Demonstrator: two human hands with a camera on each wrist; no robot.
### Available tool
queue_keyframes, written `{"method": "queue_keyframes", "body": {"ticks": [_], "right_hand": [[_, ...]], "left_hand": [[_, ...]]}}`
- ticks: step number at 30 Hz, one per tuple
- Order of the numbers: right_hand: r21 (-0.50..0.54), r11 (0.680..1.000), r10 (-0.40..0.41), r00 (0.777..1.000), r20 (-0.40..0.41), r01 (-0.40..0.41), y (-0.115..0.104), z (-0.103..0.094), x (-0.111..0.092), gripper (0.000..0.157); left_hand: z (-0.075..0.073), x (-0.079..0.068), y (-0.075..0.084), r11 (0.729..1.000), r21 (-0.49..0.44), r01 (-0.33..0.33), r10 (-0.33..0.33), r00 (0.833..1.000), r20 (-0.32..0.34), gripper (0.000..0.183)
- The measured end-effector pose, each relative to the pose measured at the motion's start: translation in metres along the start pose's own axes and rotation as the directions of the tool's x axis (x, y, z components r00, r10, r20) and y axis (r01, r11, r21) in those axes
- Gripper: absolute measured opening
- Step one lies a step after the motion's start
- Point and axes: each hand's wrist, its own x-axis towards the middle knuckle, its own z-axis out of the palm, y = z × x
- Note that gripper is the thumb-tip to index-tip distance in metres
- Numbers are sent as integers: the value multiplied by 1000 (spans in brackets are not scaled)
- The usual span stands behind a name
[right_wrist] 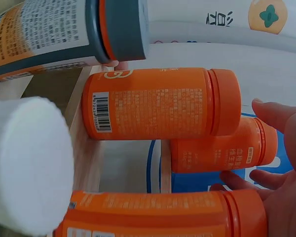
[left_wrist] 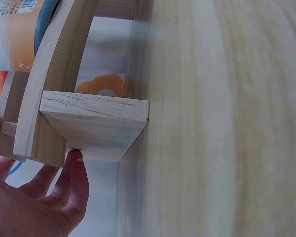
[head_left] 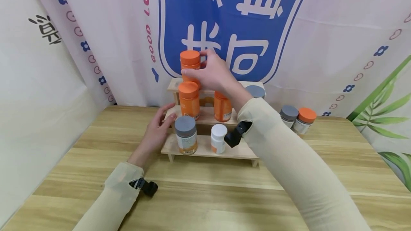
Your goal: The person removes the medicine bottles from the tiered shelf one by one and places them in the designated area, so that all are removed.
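My right hand point(head_left: 210, 70) is at the top tier of a stepped wooden rack point(head_left: 205, 139), holding an orange bottle point(head_left: 190, 60) with the thumb across its front and the fingers behind. In the right wrist view that bottle point(right_wrist: 217, 145) stands with its base at the top shelf. At the rack's left end, my left hand point(head_left: 157, 126) grips the edge of the middle tier between thumb and fingers. The left wrist view shows its fingers point(left_wrist: 76, 190) curled beside the rack's wooden side piece point(left_wrist: 93, 118). Another orange bottle point(head_left: 189, 102) stands on the middle tier just below the right hand.
A second middle-tier orange bottle point(head_left: 222, 108) stands under the right forearm. The lowest tier holds a grey-capped bottle point(head_left: 186, 136) and a white bottle point(head_left: 219, 140). One grey cap point(head_left: 255, 91) shows behind the right wrist. Right of the rack are grey-capped point(head_left: 289, 113) and orange-capped point(head_left: 305, 118) bottles.
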Motion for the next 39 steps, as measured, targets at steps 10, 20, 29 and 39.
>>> {"method": "queue_keyframes", "body": {"ticks": [10, 20, 29, 39], "right_hand": [[-22, 1000, 5, 1000, -26, -6, -6, 7, 9, 67], [-35, 999, -10, 998, -70, 7, -8, 10, 11, 57], [37, 995, -84, 983, -165, 92, -12, -9, -2, 58], [45, 988, -133, 962, -239, 148, -2, -35, -19, 55]], "left_hand": [[0, -2, 3, 1000, -5, 9, -9, 1000, 0, 53], [0, -4, 5, 999, -25, 20, -20, 1000, 3, 53], [1, -3, 5, 1000, -18, 13, -13, 1000, 4, 52], [0, -4, 7, 999, -21, 38, -38, 999, 17, 53]]}}
